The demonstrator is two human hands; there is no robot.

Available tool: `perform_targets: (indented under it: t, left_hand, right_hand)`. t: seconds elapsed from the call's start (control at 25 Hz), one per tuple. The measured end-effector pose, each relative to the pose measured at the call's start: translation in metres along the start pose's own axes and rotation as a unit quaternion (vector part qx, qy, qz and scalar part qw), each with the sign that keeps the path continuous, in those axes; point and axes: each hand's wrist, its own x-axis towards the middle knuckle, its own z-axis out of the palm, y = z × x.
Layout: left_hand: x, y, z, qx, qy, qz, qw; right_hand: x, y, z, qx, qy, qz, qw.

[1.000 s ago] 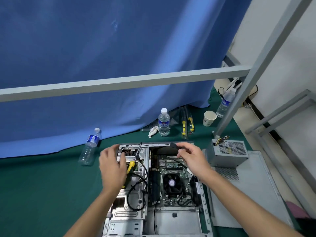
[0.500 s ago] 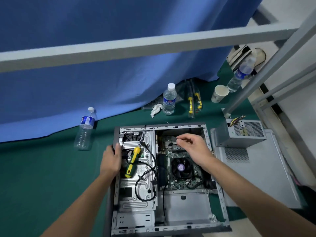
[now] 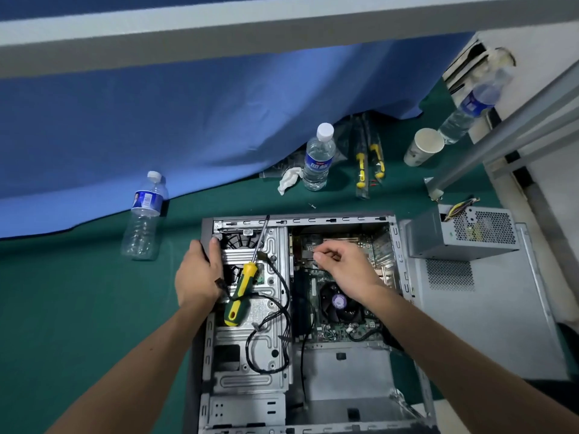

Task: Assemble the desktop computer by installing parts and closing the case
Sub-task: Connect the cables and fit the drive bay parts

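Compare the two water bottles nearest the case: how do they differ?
The left bottle looks empty, its clear ribbed body see-through; the middle bottle looks filled. The left bottle stands alone on the green mat beside the blue curtain; the middle bottle has a crumpled white tissue right beside it. Both are upright, white-capped, with blue labels.

head cam; looks steeply down; close over open computer case (image 3: 300,324)

A: Case?
B: Open computer case (image 3: 247,364) lying flat on green cloth, side off, motherboard (image 3: 344,308) exposed, black fan.
A: Loose parts?
B: Grey power supply (image 3: 460,233) just right, resting on the side panel (image 3: 488,308).
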Motion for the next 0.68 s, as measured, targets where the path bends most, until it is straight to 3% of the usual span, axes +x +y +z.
perform_targets:
  t: [0.68]
  left_hand:
    - [0.003, -0.007, 0.007, 0.03, 0.023, 0.027, 0.999]
  right_hand:
    - [0.032, 0.014, 0.016, 0.025, -0.016, 0.017, 0.999]
